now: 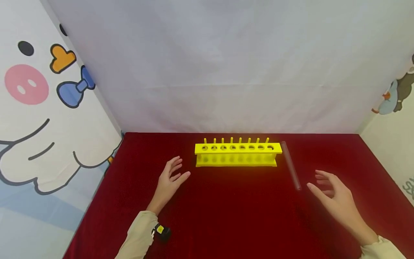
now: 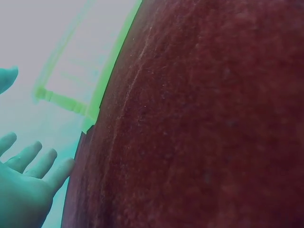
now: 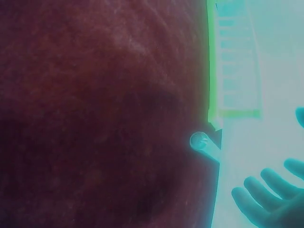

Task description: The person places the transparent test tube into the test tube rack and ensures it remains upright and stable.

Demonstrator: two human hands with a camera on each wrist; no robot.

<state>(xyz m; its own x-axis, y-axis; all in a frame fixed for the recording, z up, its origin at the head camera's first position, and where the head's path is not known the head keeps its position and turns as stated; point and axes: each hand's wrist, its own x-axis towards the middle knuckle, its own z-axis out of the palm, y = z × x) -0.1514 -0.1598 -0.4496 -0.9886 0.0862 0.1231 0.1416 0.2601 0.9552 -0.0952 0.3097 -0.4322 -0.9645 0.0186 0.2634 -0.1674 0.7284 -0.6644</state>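
A yellow test tube rack (image 1: 237, 160) stands toward the back of the red-covered table, with a row of round holes and a row of upright pegs behind them. Just right of it lies a clear test tube (image 1: 291, 167), slanting toward the front; one round end of this test tube (image 3: 199, 141) shows in the right wrist view. My left hand (image 1: 169, 181) is held left of the rack, fingers relaxed and nothing in it. To the right of the tube, my right hand (image 1: 337, 199) is likewise loose, thumb toward the tube, holding nothing.
The dark red cloth (image 1: 233, 212) covers the table. A pale curtain (image 1: 226, 72) hangs behind its back edge. On the left is a white sheet with cartoon figures (image 1: 42, 144); another printed sheet (image 1: 388, 133) hangs at the right. A black device sits on the left wrist.
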